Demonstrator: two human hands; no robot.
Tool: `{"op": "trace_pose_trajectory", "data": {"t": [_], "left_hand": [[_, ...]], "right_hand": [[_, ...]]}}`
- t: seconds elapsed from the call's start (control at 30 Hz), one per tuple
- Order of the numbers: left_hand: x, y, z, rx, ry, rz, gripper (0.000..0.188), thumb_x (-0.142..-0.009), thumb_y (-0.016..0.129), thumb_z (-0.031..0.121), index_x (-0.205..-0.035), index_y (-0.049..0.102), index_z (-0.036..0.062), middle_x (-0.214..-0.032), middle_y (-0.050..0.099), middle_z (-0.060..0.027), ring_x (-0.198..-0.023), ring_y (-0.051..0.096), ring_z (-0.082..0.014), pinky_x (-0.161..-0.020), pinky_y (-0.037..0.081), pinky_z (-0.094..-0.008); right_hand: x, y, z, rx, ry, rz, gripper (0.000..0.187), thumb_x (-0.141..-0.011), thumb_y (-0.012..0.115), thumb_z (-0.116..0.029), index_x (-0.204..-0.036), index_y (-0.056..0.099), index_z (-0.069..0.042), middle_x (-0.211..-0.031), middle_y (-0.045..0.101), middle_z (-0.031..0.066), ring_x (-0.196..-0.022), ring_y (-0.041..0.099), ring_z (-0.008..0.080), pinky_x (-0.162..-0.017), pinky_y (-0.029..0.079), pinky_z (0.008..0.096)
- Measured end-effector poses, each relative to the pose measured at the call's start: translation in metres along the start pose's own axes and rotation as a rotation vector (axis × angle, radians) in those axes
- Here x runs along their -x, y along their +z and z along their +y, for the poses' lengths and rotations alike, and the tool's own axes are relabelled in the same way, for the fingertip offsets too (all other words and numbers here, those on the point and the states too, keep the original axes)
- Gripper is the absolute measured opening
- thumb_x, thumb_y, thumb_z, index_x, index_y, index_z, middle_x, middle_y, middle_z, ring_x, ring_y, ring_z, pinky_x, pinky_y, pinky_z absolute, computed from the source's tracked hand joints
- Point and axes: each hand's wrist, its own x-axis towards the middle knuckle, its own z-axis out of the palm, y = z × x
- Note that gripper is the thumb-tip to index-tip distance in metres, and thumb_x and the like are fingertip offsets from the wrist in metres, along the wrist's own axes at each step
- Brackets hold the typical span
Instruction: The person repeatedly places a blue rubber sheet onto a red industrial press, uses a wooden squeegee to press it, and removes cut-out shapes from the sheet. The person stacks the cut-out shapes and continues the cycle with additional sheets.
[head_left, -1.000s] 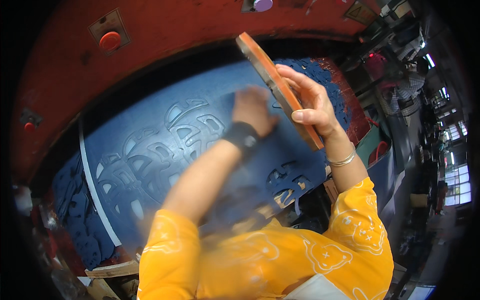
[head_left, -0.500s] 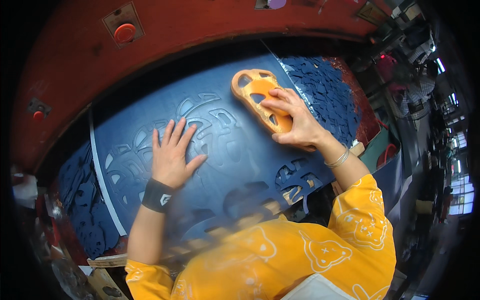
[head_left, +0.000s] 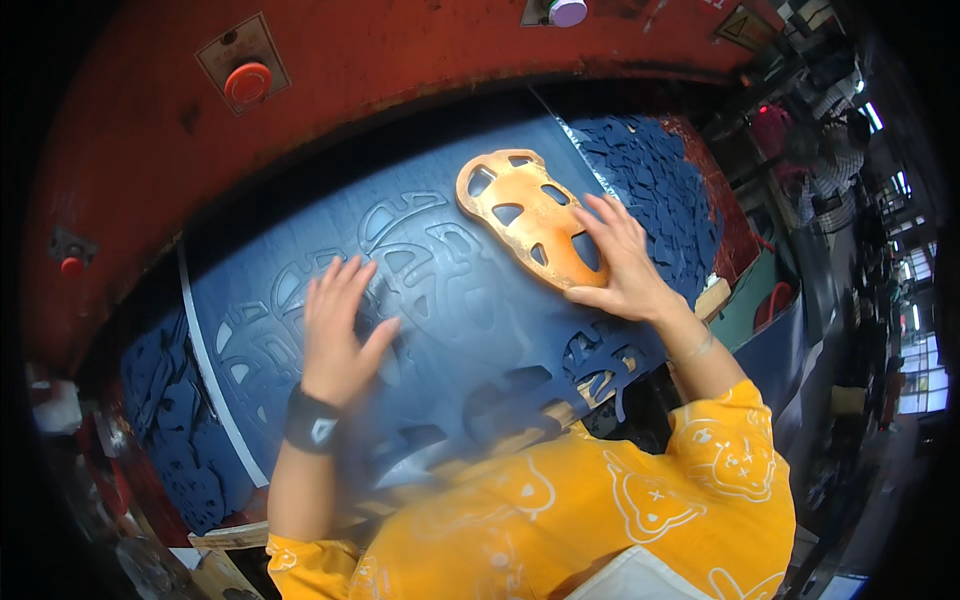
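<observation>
An orange, sole-shaped cutting die with several cut-out holes lies on a dark blue sheet. My right hand is at the die's near right end. Its thumb is by the near edge and its fingers are spread along the right edge, some overlapping the rim; how firmly they touch cannot be made out. Over the left part of the sheet, my left hand has its fingers stretched out and holds nothing. A black band is round that wrist. Curved cut outlines mark the sheet between my hands.
A red machine front with a red push button runs along the far side. Dark blue scraps pile up at the right, and more cut pieces lie at the left. Openwork offcut hangs at the near edge.
My right hand has loosened from across the die and shifted to its near right end, uncovering more holes. My left hand has moved slightly nearer to me.
</observation>
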Motion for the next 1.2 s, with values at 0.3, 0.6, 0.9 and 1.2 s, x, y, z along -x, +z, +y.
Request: {"op": "trace_pose_trajectory", "data": {"t": [0.3, 0.6, 0.9, 1.2], "left_hand": [[0.152, -0.025, 0.044, 0.659, -0.379, 0.228, 0.016, -0.094, 0.056, 0.012, -0.080, 0.055, 0.0036, -0.069, 0.058, -0.0020, -0.058, 0.050, -0.0051, -0.054, 0.039, -0.0193], [0.198, 0.070, 0.100, -0.161, -0.266, 0.312, 0.014, -0.077, 0.071, 0.018, -0.080, 0.063, 0.0060, -0.090, 0.053, -0.0107, -0.090, 0.051, -0.0299, -0.080, 0.038, -0.0398], [0.210, 0.084, 0.097, -0.282, -0.208, 0.409, 0.018, -0.079, 0.071, 0.022, -0.073, 0.061, 0.0078, -0.079, 0.056, -0.0072, -0.081, 0.053, -0.0281, -0.075, 0.038, -0.0385], [0.207, 0.091, 0.070, -0.353, -0.173, 0.457, 0.021, -0.084, 0.068, 0.024, -0.072, 0.061, 0.0077, -0.077, 0.055, -0.0077, -0.079, 0.053, -0.0279, -0.073, 0.039, -0.0389]], "right_hand": [[0.041, 0.046, 0.036, 0.050, -0.061, 0.270, 0.077, -0.080, 0.069, -0.044, -0.140, 0.041, -0.005, -0.135, 0.049, 0.0189, -0.131, 0.040, 0.0366, -0.110, 0.024, 0.0473], [0.004, 0.021, 0.031, -0.385, -0.074, 1.017, 0.070, -0.088, 0.061, -0.045, -0.140, 0.040, -0.004, -0.143, 0.036, 0.0221, -0.134, 0.033, 0.0370, -0.111, 0.025, 0.0454], [-0.047, -0.041, -0.041, -0.119, -0.102, 1.301, 0.078, -0.088, 0.055, -0.051, -0.148, 0.026, -0.010, -0.148, 0.023, 0.0248, -0.136, 0.018, 0.0460, -0.109, 0.014, 0.0601], [0.129, 0.025, 0.002, -0.309, -0.044, 0.382, 0.030, -0.086, 0.062, -0.031, -0.102, 0.065, -0.005, -0.110, 0.065, 0.0094, -0.104, 0.058, 0.0314, -0.090, 0.045, 0.0416]]}}
